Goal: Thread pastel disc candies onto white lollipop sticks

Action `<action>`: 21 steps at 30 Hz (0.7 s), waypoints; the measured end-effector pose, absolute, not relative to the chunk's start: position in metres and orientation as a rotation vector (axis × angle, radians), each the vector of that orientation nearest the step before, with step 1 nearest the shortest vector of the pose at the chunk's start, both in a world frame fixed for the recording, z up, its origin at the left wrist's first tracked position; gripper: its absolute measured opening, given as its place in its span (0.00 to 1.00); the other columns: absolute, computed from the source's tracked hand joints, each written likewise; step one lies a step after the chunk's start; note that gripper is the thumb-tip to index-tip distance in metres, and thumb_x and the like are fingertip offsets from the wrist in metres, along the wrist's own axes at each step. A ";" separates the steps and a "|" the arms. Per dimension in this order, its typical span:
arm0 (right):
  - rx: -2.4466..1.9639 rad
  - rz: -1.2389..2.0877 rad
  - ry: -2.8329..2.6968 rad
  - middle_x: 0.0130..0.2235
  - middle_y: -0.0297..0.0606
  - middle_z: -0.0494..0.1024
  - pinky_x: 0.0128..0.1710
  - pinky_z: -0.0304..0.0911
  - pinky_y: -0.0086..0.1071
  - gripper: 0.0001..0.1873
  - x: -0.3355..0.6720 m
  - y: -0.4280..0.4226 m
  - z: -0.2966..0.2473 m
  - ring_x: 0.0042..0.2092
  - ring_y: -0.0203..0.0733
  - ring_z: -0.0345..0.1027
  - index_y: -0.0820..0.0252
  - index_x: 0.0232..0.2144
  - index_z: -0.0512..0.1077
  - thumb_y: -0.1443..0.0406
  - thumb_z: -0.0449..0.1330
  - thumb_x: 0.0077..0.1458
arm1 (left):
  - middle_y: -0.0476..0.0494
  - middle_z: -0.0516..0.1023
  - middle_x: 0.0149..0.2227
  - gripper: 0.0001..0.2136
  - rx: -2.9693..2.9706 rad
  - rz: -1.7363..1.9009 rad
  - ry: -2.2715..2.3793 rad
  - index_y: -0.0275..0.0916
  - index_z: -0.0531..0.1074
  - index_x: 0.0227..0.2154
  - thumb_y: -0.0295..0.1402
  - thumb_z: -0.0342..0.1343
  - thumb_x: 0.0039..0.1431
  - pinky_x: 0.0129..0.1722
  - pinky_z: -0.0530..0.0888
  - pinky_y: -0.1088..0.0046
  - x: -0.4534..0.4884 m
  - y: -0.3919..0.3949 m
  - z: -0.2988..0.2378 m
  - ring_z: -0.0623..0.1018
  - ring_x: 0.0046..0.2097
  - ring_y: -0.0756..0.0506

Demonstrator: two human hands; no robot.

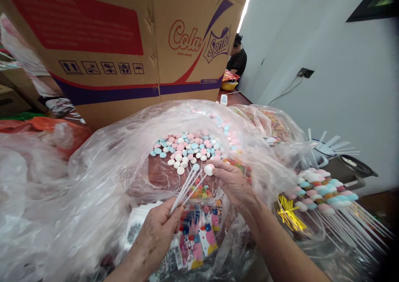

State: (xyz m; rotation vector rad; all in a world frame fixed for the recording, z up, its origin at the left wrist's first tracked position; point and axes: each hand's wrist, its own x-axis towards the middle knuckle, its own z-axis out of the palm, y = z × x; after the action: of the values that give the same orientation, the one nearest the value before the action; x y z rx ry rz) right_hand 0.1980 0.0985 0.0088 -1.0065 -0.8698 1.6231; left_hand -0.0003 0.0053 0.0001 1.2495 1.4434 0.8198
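My left hand (162, 221) is closed around a few thin white sticks (184, 189) that fan upward to the right. A pale blue candy (195, 167) sits at the top of one of them. Between thumb and fingertips, my right hand (232, 178) pinches a white marshmallow candy (209, 169) at the tip of another stick. Just beyond the hands lies a spread of pink, blue and white candies (179, 147) inside a clear plastic bag (124, 132). Small colourful ring candies (202, 191) show below the sticks. Printed packets (199, 240) lie under my wrists.
A large cardboard box (118, 36) stands behind the bag. On the right are finished marshmallow skewers (327, 190), gold twist ties (289, 213) and a white cup (319, 153) of sticks beside a dark lidded container (352, 169). A person (238, 57) sits farther back.
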 end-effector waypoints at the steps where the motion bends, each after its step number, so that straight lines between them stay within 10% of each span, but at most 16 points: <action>1: -0.998 1.615 -0.866 0.33 0.36 0.81 0.34 0.67 0.34 0.14 0.198 0.099 0.008 0.33 0.38 0.71 0.59 0.31 0.82 0.64 0.74 0.37 | 0.53 0.63 0.18 0.12 1.263 0.825 1.446 0.40 0.74 0.28 0.40 0.52 0.61 0.24 0.59 0.76 -0.001 0.005 0.001 0.64 0.23 0.48; 21: -1.111 1.453 -1.265 0.44 0.37 0.83 0.54 0.66 0.46 0.17 0.207 0.093 -0.001 0.47 0.48 0.75 0.52 0.40 0.82 0.57 0.71 0.46 | 0.53 0.65 0.19 0.14 1.285 0.831 1.426 0.40 0.71 0.24 0.41 0.52 0.62 0.26 0.59 0.75 0.000 0.007 -0.014 0.65 0.24 0.49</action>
State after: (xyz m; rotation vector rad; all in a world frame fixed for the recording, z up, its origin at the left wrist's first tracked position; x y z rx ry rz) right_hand 0.2066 0.0929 -0.0014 -1.1106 -1.2645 1.4532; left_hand 0.0004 0.0065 -0.0140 1.2853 1.4261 0.8307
